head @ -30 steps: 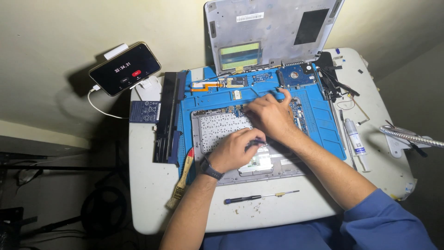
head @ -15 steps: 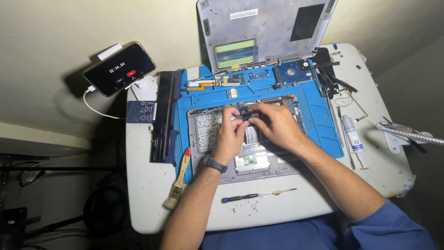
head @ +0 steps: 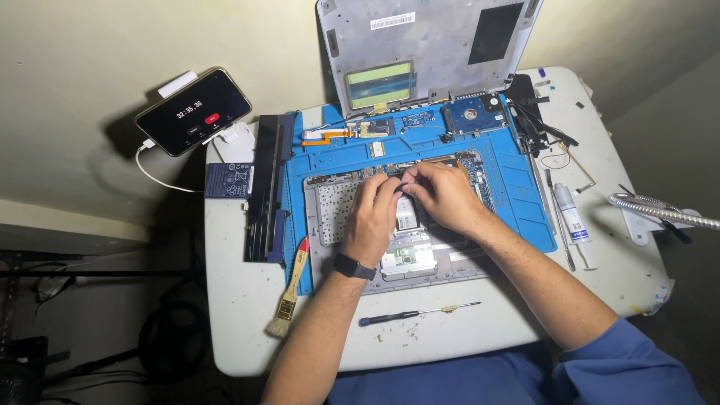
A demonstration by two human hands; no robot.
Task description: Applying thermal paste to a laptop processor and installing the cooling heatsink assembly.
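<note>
Silver opened laptop base (head: 420,225) flat on blue repair mat (head: 517,187), mid-table. Over its middle, left hand (head: 373,217) and right hand (head: 444,196), fingertips pressed close at a small dark part; which hand pinches it, impossible to tell, part mostly hidden. Beside mat: brush (head: 289,289), screwdriver (head: 416,313). Lamp arm (head: 660,211) cut off at right edge.

The left hand (head: 373,217) and the right hand (head: 444,196) are covering the middle of the opened grey laptop base (head: 330,225), so whatever the fingertips are pinching is staying out of sight. The top edge is cutting off the upright grey laptop lid (head: 427,45). Tiny chips on the green circuit board (head: 472,116) are blurring together.
</note>
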